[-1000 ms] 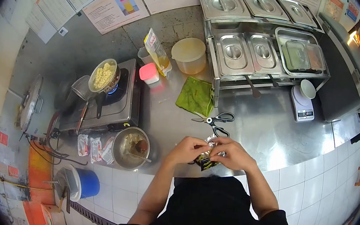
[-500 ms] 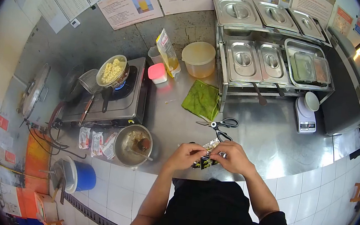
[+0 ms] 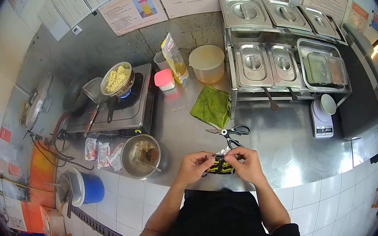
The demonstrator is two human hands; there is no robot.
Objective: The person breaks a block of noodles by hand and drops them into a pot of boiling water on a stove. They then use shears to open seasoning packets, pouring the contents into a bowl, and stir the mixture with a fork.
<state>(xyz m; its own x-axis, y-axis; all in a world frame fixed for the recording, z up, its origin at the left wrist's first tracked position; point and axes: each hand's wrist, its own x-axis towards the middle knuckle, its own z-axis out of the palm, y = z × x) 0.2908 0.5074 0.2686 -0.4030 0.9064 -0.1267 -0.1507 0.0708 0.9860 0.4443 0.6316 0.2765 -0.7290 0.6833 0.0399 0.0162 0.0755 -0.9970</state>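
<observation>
Near the front edge of the steel counter, my left hand [image 3: 194,166] and my right hand [image 3: 246,164] pinch the top edge of a black packet with yellow-green markings [image 3: 221,166], one at each corner. The packet hangs between them with its printed face showing. Shiny foil [image 3: 225,150] shows just behind its top edge. Black-handled scissors [image 3: 230,132] lie beyond the packet with the blades partly apart. A steel bowl [image 3: 140,156] to the left holds a dark reddish-brown substance, a pale one and a spoon.
A pan of noodles [image 3: 118,79] sits over a blue flame on the stove [image 3: 135,108]. Small packets [image 3: 103,155] lie left of the bowl. Behind are a green cloth [image 3: 211,106], a lidded tub [image 3: 207,63], a rack of steel containers [image 3: 268,62] and a scale [image 3: 322,119].
The packet has been turned and straightened, so more of its black and yellow-green face shows. Less foil is visible, and my hands have shifted slightly with it.
</observation>
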